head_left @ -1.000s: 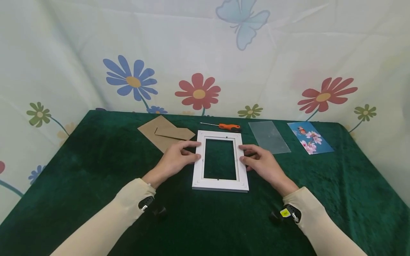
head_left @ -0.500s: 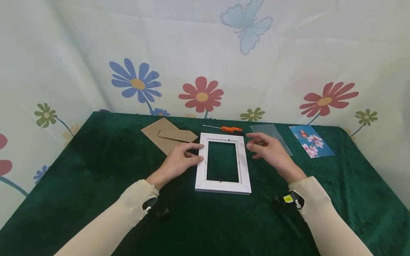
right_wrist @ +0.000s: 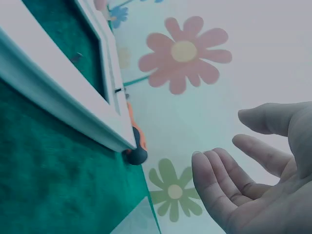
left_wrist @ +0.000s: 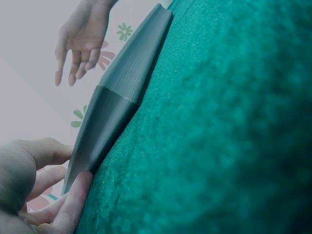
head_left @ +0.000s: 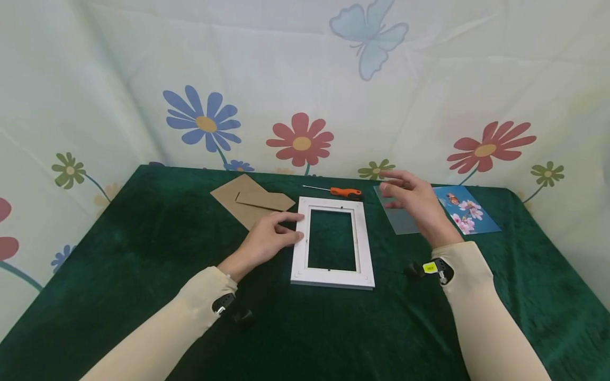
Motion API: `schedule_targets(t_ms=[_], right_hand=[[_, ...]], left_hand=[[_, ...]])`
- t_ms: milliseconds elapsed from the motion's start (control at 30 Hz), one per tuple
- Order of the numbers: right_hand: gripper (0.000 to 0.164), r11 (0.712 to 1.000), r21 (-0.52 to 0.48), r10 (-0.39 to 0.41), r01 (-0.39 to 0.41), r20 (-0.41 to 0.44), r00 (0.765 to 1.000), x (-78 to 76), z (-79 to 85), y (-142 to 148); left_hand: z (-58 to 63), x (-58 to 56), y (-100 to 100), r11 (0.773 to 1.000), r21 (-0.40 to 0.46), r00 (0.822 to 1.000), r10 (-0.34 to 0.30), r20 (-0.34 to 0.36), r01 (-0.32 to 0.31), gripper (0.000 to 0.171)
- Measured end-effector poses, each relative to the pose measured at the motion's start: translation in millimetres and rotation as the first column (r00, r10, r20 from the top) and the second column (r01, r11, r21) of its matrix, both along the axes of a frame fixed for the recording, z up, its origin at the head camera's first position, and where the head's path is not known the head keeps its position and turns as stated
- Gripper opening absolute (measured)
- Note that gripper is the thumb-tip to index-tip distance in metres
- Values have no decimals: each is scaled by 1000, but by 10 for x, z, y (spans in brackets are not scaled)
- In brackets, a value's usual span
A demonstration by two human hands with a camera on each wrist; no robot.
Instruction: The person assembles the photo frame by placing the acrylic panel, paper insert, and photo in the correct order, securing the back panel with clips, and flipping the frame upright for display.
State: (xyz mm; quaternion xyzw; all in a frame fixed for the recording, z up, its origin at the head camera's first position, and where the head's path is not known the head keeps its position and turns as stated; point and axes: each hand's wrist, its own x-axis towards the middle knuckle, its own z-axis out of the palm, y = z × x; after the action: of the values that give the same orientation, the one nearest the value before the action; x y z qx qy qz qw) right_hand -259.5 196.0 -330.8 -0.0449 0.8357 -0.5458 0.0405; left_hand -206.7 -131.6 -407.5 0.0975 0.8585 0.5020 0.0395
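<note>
A white picture frame with an open middle lies on the green cloth. My left hand holds its left side, thumb and index finger at the edge; the left wrist view shows the fingers against the frame's outer side. My right hand is raised to the right of the frame, fingers loosely bent and nothing between them, as the right wrist view also shows. It hovers over a clear sheet and partly hides it. A flower photo lies just right of that sheet.
A brown backing board with a stand flap lies behind my left hand. Beyond the frame is a screwdriver with an orange handle. A flower-printed curtain rises along the table's back edge.
My right hand has let go of the frame's right side and moved right and away over the clear sheet. The left hand has stayed at the frame.
</note>
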Motion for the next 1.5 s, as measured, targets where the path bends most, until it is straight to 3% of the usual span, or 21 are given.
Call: schedule_targets(t_ms=[267,633,1000,1500], right_hand=[[55,997,-58,-50,50,-11,999,-89,24,45],[57,996,-55,-66,65,-9,998,-178,-68,152],[58,995,19,-95,97,-56,994,-232,-220,297],[61,983,101,-151,153,-27,988,-296,-395,568]], left_hand=[[6,4,-7,1000,-2,1000,0,5,0,48],[-9,-3,-8,1000,-4,1000,-5,-8,5,48],[-27,-12,-7,1000,-6,1000,-10,-10,10,48],[-27,-13,-14,1000,-14,1000,-7,-9,7,48]])
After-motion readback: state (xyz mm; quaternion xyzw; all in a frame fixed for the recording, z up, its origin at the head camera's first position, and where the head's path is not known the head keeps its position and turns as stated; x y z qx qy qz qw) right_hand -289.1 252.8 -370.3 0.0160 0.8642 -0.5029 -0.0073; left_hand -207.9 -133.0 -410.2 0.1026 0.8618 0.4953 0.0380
